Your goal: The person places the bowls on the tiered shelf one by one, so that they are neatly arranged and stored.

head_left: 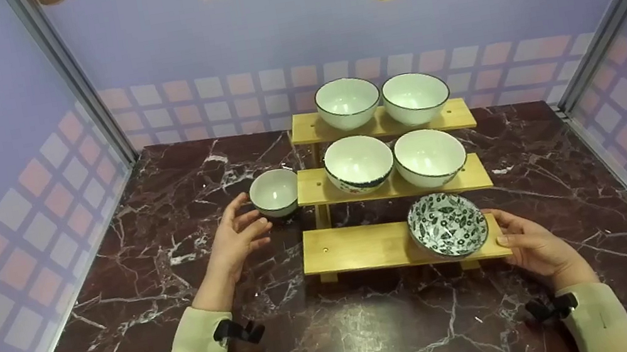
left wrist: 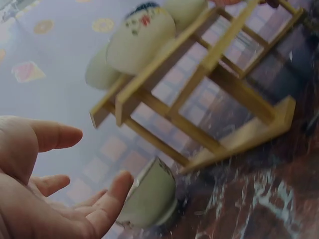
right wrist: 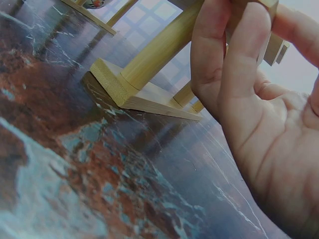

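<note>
My right hand [head_left: 538,243] grips the right end of the lowest board of a three-tier wooden rack [head_left: 357,248]; in the right wrist view its fingers [right wrist: 244,55] curl around the board's end. On that board, beside this hand, sits a bowl with a dark leaf pattern [head_left: 448,225]. My left hand [head_left: 237,236] holds nothing, fingers spread and loosely bent, next to a small pale bowl [head_left: 275,192] standing on the table left of the rack. The left wrist view shows one fingertip overlapping the small bowl's [left wrist: 154,199] near side.
Two white dark-rimmed bowls sit on the top board, a left one [head_left: 347,103] and a right one [head_left: 416,97]. The middle board carries a bowl with a floral outside [head_left: 358,162] and a plain white bowl [head_left: 430,156]. Patterned panels [head_left: 264,31] enclose the dark marbled table [head_left: 154,330].
</note>
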A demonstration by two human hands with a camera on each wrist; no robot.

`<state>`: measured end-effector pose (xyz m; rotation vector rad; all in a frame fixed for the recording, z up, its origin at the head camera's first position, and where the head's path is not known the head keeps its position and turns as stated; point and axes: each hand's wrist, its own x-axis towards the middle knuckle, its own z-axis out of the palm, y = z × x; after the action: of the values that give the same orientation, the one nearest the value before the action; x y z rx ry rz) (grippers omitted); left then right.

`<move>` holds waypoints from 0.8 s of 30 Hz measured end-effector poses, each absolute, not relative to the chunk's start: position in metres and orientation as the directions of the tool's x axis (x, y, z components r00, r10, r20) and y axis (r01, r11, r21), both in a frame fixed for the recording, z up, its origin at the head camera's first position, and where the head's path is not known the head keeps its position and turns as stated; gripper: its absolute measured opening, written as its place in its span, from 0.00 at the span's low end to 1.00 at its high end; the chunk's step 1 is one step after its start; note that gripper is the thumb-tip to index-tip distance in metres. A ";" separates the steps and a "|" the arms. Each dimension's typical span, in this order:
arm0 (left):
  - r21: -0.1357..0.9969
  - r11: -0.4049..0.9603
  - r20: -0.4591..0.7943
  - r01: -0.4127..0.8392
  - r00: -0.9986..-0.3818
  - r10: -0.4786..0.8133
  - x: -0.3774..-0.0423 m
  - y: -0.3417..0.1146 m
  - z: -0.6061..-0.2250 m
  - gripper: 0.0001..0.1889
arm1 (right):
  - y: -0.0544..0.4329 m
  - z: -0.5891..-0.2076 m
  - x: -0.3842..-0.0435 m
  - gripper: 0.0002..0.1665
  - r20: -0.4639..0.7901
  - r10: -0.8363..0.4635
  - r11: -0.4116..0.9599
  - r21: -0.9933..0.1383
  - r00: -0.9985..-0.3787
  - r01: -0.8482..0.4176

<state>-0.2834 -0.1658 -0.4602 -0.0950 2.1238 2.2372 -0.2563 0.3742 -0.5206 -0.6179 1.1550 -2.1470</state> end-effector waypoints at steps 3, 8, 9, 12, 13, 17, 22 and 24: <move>0.993 -0.035 -0.112 -0.110 -0.993 -0.047 -0.295 -0.168 -0.467 0.42 | 0.374 -0.521 -0.257 0.36 0.119 -0.707 -0.435 -0.850 -0.697 0.296; 0.986 -0.030 -0.168 -0.166 -0.982 -0.083 -0.312 -0.169 -0.478 0.44 | 0.375 -0.522 -0.258 0.36 0.125 -0.709 -0.439 -0.848 -0.694 0.297; 0.984 -0.033 -0.178 -0.176 -0.980 -0.083 -0.315 -0.169 -0.480 0.44 | 0.375 -0.522 -0.258 0.36 0.124 -0.708 -0.440 -0.848 -0.695 0.296; 0.977 -0.054 -0.211 -0.207 -0.975 -0.070 -0.324 -0.168 -0.484 0.46 | 0.375 -0.522 -0.258 0.35 0.123 -0.702 -0.438 -0.851 -0.701 0.289; 0.974 -0.067 -0.220 -0.216 -0.973 -0.062 -0.327 -0.168 -0.485 0.46 | 0.375 -0.522 -0.257 0.35 0.123 -0.701 -0.438 -0.852 -0.703 0.287; 0.962 -0.103 -0.258 -0.253 -0.966 -0.034 -0.336 -0.167 -0.488 0.47 | 0.374 -0.522 -0.257 0.36 0.129 -0.703 -0.444 -0.847 -0.699 0.291; 0.947 -0.124 -0.300 -0.297 -0.954 -0.009 -0.346 -0.165 -0.492 0.49 | 0.374 -0.523 -0.257 0.35 0.139 -0.712 -0.455 -0.838 -0.689 0.300; 0.942 -0.135 -0.311 -0.309 -0.950 0.003 -0.349 -0.164 -0.494 0.50 | 0.374 -0.523 -0.257 0.35 0.137 -0.711 -0.453 -0.839 -0.690 0.301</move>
<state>-0.3493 -0.1637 -0.4944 -0.3472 1.9140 2.1935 -0.2575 0.3742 -0.5228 -0.6430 1.1130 -2.1582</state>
